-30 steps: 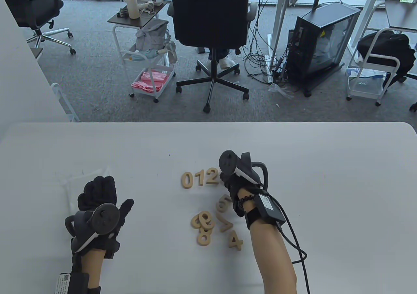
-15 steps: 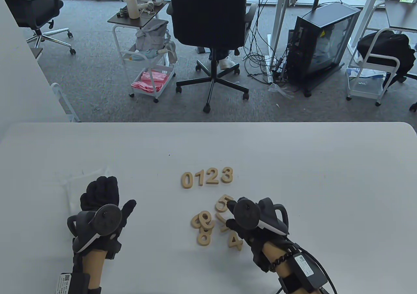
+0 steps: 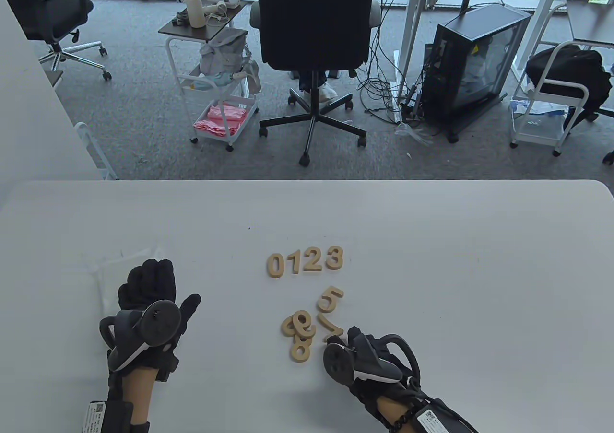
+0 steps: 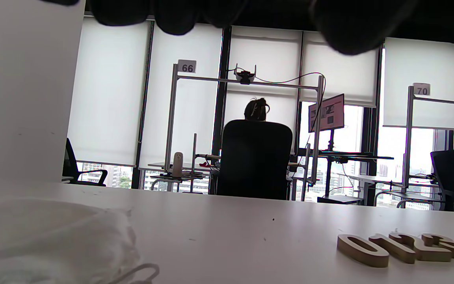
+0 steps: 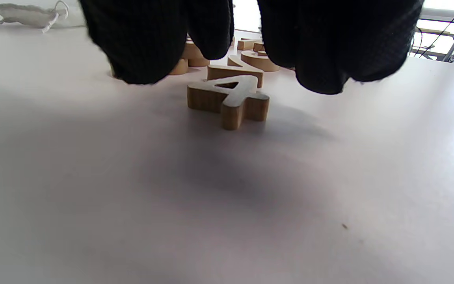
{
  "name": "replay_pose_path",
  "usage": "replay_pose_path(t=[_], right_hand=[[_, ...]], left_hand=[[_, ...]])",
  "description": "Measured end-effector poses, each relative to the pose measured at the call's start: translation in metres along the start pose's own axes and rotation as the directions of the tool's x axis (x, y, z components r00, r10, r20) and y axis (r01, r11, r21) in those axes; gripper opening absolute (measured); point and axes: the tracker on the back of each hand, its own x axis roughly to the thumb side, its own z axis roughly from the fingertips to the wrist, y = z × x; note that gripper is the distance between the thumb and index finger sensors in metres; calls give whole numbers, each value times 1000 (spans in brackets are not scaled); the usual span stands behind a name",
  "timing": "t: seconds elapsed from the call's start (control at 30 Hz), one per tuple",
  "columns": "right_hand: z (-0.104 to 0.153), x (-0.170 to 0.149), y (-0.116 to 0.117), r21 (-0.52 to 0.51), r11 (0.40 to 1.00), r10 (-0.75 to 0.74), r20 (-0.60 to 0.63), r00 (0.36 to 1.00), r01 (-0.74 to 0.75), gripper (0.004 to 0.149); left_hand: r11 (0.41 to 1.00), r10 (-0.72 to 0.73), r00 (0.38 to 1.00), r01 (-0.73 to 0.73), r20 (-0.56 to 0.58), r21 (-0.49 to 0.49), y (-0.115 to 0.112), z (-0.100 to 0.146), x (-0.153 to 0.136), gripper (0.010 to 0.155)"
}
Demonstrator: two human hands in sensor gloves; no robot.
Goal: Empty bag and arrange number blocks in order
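Note:
Wooden number blocks 0, 1, 2 and 3 lie in a row mid-table. A 5, a 7 and a small pile with an 8 lie loose nearer me. My right hand hovers over the 4, which lies flat on the table. Its fingers and thumb hang spread on either side, not touching it. My left hand rests on the table at the left, holding nothing, on or beside the emptied clear bag.
The bag also shows in the left wrist view and far off in the right wrist view. The white table extends right of the blocks. An office chair stands beyond the far edge.
The right hand left the 3 at the right end of the row, then drew back toward me and came down over the 4. The left hand has stayed put.

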Motion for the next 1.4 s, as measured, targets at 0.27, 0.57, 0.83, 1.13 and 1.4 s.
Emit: replay_pose_path(t=[0.27, 0.57, 0.83, 1.13, 1.4], right_hand=[[-2, 8, 16, 43, 996, 76, 2, 997, -76, 66], [-4, 10, 16, -15, 993, 115, -17, 993, -115, 59], [-4, 10, 16, -60, 991, 116, -26, 993, -117, 55], [-4, 2, 14, -108, 990, 85, -6, 996, -85, 58], [2, -18, 7, -176, 982, -75, 1, 997, 74, 65]], left_hand=[[1000, -5, 1000, 5, -3, -9, -1, 1, 0, 88], [1000, 4, 1000, -4, -1, -15, -1, 1, 1, 88], [1000, 7, 1000, -7, 1, -16, -1, 1, 1, 88], [1000, 9, 1000, -9, 0, -18, -1, 1, 1, 88], [1000, 13, 1000, -13, -3, -14, 0, 1, 0, 88]])
